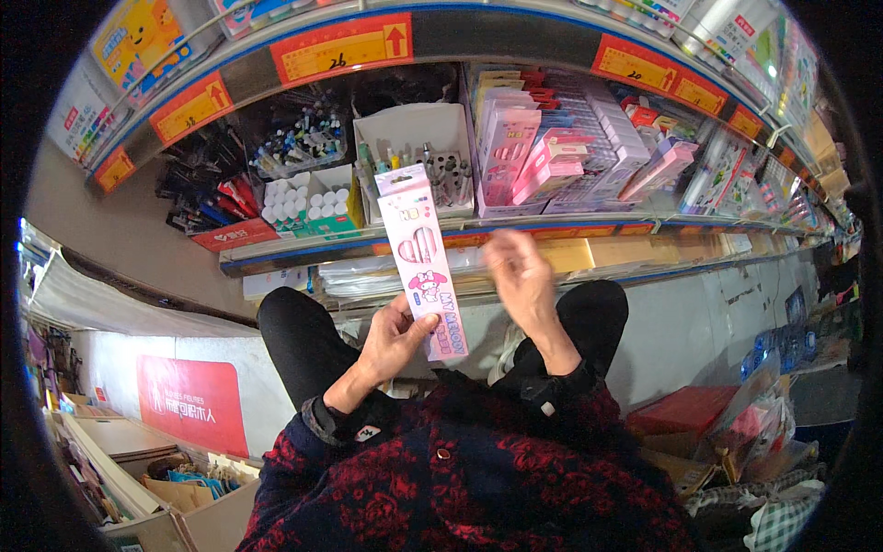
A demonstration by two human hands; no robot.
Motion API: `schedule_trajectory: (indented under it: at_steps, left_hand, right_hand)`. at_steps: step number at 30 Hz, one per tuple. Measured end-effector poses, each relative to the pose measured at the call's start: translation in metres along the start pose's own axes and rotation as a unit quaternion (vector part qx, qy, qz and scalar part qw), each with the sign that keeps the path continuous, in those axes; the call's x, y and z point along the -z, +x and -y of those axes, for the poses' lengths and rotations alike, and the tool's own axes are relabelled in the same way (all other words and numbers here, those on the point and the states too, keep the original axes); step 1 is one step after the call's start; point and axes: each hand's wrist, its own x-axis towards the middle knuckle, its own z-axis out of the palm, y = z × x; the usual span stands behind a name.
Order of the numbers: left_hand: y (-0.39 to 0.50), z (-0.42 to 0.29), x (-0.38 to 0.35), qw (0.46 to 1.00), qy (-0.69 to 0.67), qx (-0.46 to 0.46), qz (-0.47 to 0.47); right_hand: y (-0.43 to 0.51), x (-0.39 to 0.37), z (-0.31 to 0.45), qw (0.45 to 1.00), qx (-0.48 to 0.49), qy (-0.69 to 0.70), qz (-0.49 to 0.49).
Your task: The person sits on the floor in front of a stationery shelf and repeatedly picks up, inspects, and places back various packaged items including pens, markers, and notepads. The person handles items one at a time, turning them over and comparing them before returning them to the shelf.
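Observation:
My left hand (394,338) grips a slim pink carton of HB pencils (422,265) by its lower end, thumb on the front. The carton stands nearly upright, tilted a little, with a hang hole at its top and a cartoon figure on its face. Two cut-out windows show the pencils inside. To its right, my right hand (519,283) is raised and blurred, apart from the carton, its fingers seemingly curled. Behind it on the shelf, similar pink pencil cartons (507,148) stand in a row beside purple-white boxes (607,138).
A white tray (414,124) of pens, white-capped bottles (285,200) and a tub of pens (300,145) fill the shelf's left. Price tags line the shelf edge (497,34) above. Paper stacks (386,276) lie below. Cardboard boxes (214,507) stand at lower left, a red box (679,410) at right.

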Motion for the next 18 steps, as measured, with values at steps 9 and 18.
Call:
schedule_trajectory:
  at_steps: [9, 18]
  left_hand:
    - [0.060, -0.009, -0.016, 0.999, -0.007, -0.028, 0.016]
    - [0.078, -0.013, -0.022, 0.997, -0.059, -0.018, 0.039]
  right_hand:
    - [0.061, 0.035, -0.027, 0.900, 0.150, -0.328, -0.246]
    - [0.074, 0.022, -0.030, 0.901, 0.107, -0.319, -0.272]
